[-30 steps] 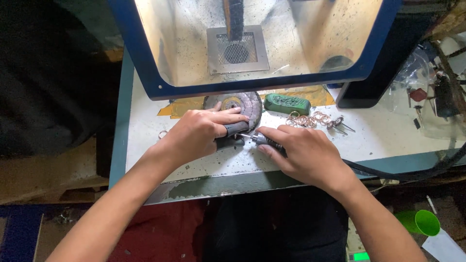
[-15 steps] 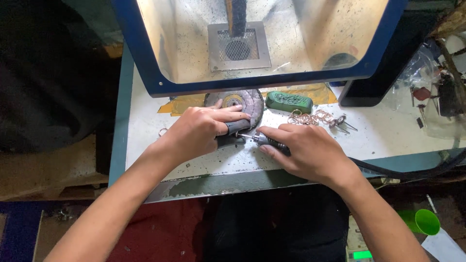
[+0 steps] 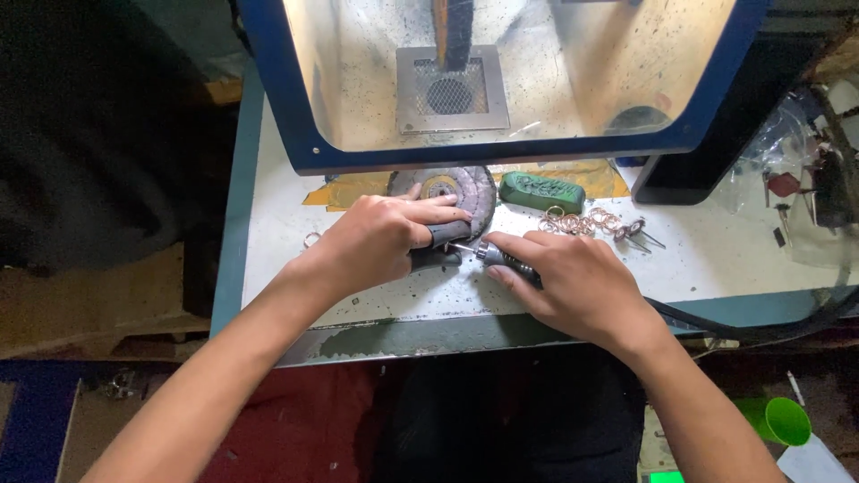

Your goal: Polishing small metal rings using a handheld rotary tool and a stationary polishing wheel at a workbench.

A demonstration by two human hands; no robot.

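Observation:
My left hand (image 3: 380, 241) is closed around a dark cylindrical holder (image 3: 445, 236) on the white bench top (image 3: 698, 259). My right hand (image 3: 568, 282) grips a slim rotary handpiece (image 3: 503, 259), its metal tip touching the end of the dark holder. A black cable (image 3: 752, 324) runs from the handpiece off to the right. Just behind my left fingers lies a round grey buffing wheel (image 3: 465, 188) with a yellow centre.
A blue-framed polishing cabinet (image 3: 501, 148) with a mesh vent stands at the back. A green compound bar (image 3: 542, 191) and several small metal rings (image 3: 591, 222) lie to the right. A green cup (image 3: 774, 420) sits below at right.
Both hands stay together on the holder and handpiece with only slight shifts. The view has drifted slightly.

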